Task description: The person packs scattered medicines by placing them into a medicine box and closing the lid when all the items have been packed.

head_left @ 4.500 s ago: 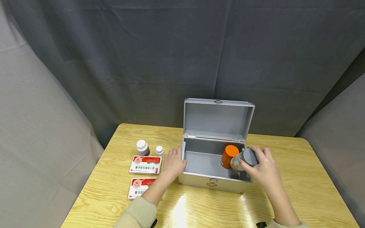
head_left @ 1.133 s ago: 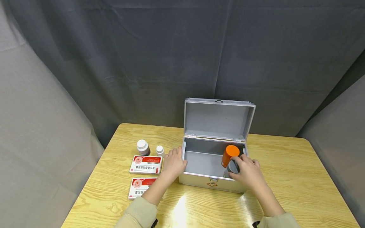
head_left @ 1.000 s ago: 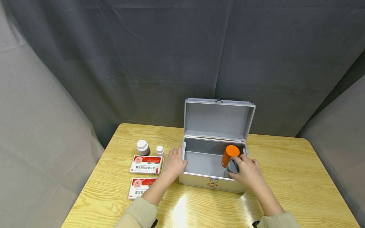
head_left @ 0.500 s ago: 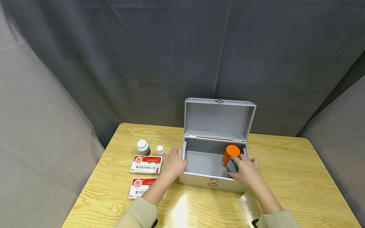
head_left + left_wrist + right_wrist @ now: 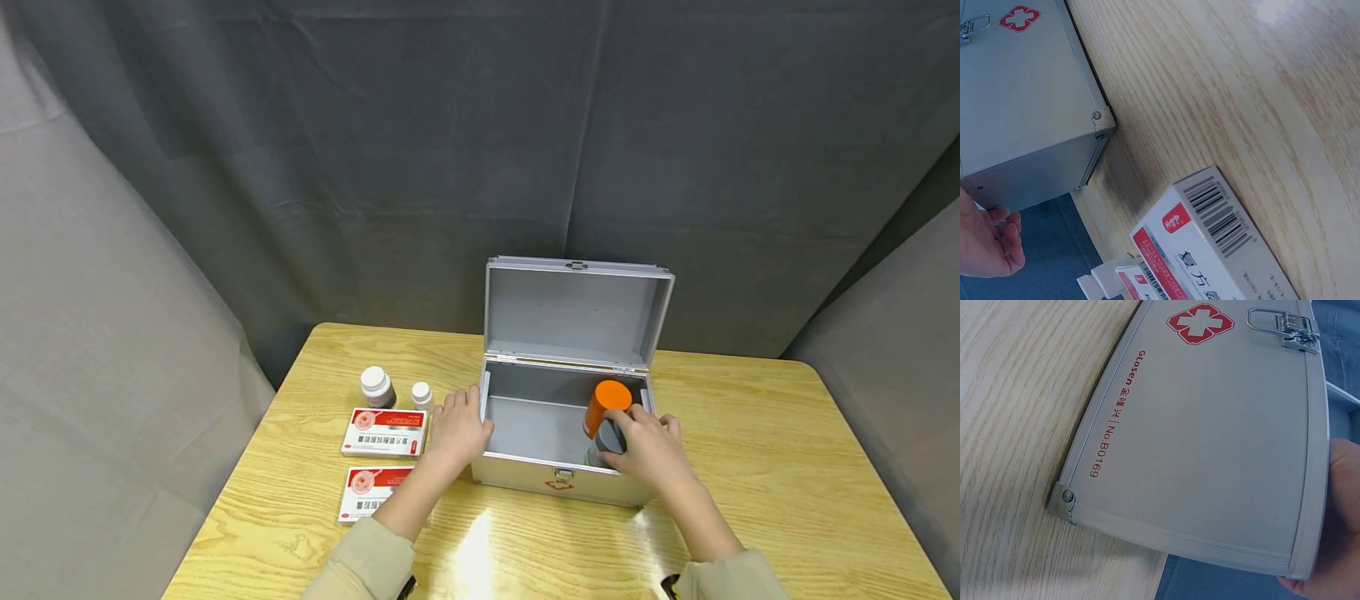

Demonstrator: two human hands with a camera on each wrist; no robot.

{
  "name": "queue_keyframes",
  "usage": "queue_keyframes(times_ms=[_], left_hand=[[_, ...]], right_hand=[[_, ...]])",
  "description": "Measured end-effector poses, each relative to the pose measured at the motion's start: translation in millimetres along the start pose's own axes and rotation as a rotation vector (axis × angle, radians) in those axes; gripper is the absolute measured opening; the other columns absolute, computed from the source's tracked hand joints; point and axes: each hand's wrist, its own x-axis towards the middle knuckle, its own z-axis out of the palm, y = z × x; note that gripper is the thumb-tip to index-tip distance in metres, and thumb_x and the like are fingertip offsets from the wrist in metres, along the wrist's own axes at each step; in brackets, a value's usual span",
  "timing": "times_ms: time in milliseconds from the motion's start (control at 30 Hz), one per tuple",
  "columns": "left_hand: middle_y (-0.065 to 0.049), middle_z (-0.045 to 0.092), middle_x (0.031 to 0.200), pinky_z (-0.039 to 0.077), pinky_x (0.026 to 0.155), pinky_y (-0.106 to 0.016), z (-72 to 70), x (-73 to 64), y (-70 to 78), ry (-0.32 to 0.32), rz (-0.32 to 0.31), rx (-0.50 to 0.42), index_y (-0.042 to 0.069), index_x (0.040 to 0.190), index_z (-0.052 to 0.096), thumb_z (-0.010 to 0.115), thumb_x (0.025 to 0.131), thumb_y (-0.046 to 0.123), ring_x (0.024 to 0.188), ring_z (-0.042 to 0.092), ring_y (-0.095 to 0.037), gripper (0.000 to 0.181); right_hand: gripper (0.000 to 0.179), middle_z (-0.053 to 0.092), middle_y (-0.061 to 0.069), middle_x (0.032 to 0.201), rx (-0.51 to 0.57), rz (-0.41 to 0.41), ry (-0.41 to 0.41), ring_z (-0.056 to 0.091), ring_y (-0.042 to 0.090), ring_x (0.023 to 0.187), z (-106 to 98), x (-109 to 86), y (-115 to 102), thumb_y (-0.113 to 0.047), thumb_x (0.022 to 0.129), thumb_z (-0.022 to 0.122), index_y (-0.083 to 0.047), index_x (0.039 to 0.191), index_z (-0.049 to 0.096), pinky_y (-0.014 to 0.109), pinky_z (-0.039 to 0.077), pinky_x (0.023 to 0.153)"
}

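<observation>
An aluminium first-aid box (image 5: 517,473) stands on the table with its lid raised. My left hand (image 5: 456,427) holds the box's left wall, thumb on the inner side; in the left wrist view its fingers (image 5: 1013,240) curl outside that wall. Down in the box's front right part, my right hand (image 5: 652,446) grips a grey-lidded jar (image 5: 606,442) by its top. An orange-capped bottle (image 5: 606,404) stands just behind the jar, in the box. In the right wrist view the front panel (image 5: 1210,437) hides the jar and most of the fingers.
Left of the box stand a larger white-capped bottle (image 5: 377,387) and a small white bottle (image 5: 422,395). Two red-and-white medicine boxes lie nearer: one upper box (image 5: 384,433) and one lower box (image 5: 367,496), partly under the left forearm. A dark curtain (image 5: 375,167) hangs behind the table.
Since the oldest frame, my right hand has moved left and down, lowering the grey-lidded jar into the box in front of the orange-capped bottle. Over the last second almost nothing moves.
</observation>
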Motion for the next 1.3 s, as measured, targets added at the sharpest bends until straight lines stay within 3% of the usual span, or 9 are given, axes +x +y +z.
queue_keyframes(times_ms=[267,600,833,1100,1300], left_hand=[[-0.015,0.053,0.109,0.04,0.078,-0.04,-0.8,0.0,0.3,-0.002,0.004,0.0,0.003,0.124,0.04,0.054,0.083,0.03,0.1,0.05,-0.03,0.051],[-0.015,0.053,0.108,0.04,0.078,-0.039,-1.6,0.5,0.6,-0.009,0.002,0.011,0.003,0.124,0.04,0.053,0.083,0.03,0.1,0.049,-0.029,0.05],[-0.015,0.053,0.108,0.04,0.078,-0.04,-1.9,0.8,0.9,-0.009,0.001,0.012,0.003,0.125,0.04,0.053,0.083,0.03,0.101,0.049,-0.03,0.051],[-0.015,0.052,0.108,0.04,0.077,-0.04,-2.0,0.9,1.2,-0.012,0.002,0.009,0.003,0.124,0.04,0.054,0.083,0.03,0.101,0.049,-0.03,0.051],[-0.016,0.052,0.111,0.04,0.079,-0.04,-1.3,0.4,0.7,-0.025,-0.004,-0.006,0.003,0.126,0.039,0.054,0.084,0.031,0.102,0.049,-0.03,0.052]], right_hand=[[0.06,0.053,0.008,0.088,0.006,-0.007,-0.024,0.05,0.021,0.076,-1.9,0.3,1.0,-0.035,0.064,0.08,-0.009,0.114,0.06,0.05,0.028,0.074],[0.048,0.054,0.006,0.091,0.103,-0.021,-0.036,0.049,0.02,0.077,-11.5,-0.6,1.9,-0.036,0.079,0.068,-0.007,0.117,0.058,0.055,0.028,0.08],[0.041,0.058,0.016,0.107,0.155,-0.025,0.089,0.054,0.037,0.1,-16.4,2.3,5.8,-0.025,0.082,0.066,-0.005,0.117,0.057,0.061,0.027,0.086],[0.041,0.056,0.02,0.104,0.179,-0.006,0.295,0.052,0.04,0.099,-13.9,6.8,13.7,-0.013,0.078,0.068,-0.005,0.116,0.054,0.061,0.028,0.084],[0.048,0.052,0.022,0.106,0.158,0.053,0.331,0.049,0.043,0.099,-10.9,5.9,23.8,-0.014,0.078,0.066,-0.005,0.122,0.049,0.061,0.027,0.085]])
